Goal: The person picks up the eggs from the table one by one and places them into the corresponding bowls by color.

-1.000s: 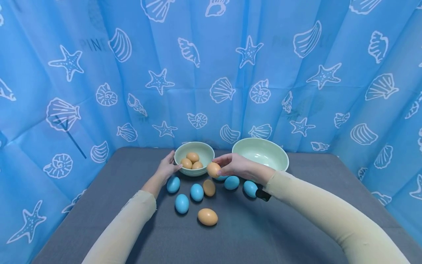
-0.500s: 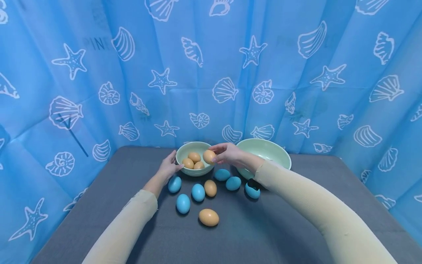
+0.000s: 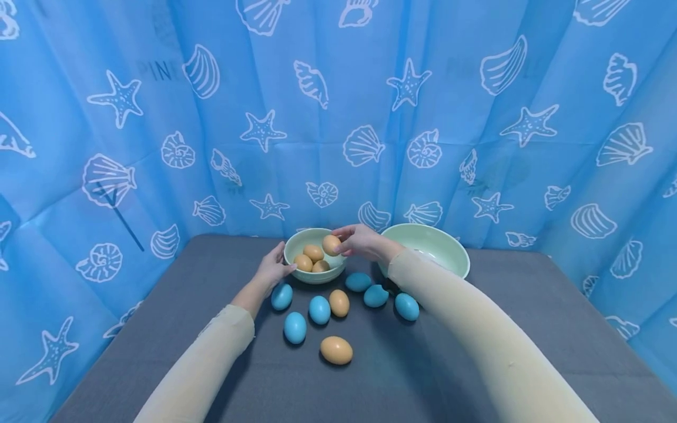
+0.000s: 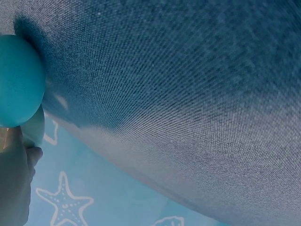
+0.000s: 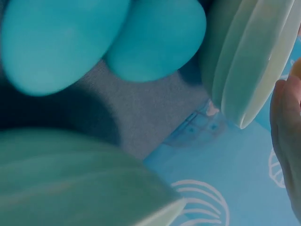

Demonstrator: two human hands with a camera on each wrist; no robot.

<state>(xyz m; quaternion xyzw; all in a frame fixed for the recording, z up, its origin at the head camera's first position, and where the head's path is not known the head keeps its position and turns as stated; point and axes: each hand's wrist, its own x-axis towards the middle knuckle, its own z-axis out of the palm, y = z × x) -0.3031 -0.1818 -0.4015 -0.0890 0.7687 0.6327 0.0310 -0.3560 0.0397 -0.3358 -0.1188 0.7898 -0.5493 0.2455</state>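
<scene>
My right hand (image 3: 362, 241) pinches a light brown egg (image 3: 331, 244) over the right inner side of the small pale green bowl (image 3: 318, 278). Inside that bowl lie 3 brown eggs (image 3: 313, 253). At the bowl's left side, my left hand (image 3: 271, 270) grips the rim, thumb toward the front. In the left wrist view a blue egg (image 4: 19, 80) covers part of the bowl and sits close to the left hand (image 4: 13, 183). The right wrist view shows the right fingers (image 5: 288, 122) beside the small bowl's wall; only a sliver of the held egg shows there.
A larger pale green bowl (image 3: 439, 244) stands at the back right, partly behind the right forearm. On the grey cloth (image 3: 264, 382) in front lie several blue eggs (image 3: 319, 309) and 2 brown eggs (image 3: 336, 351). A blue shell-print curtain (image 3: 338, 106) hangs behind the table.
The right hand has carried the brown egg up and left from the small bowl's front right edge to above its inside. The left hand stays on the bowl; the view has shifted slightly.
</scene>
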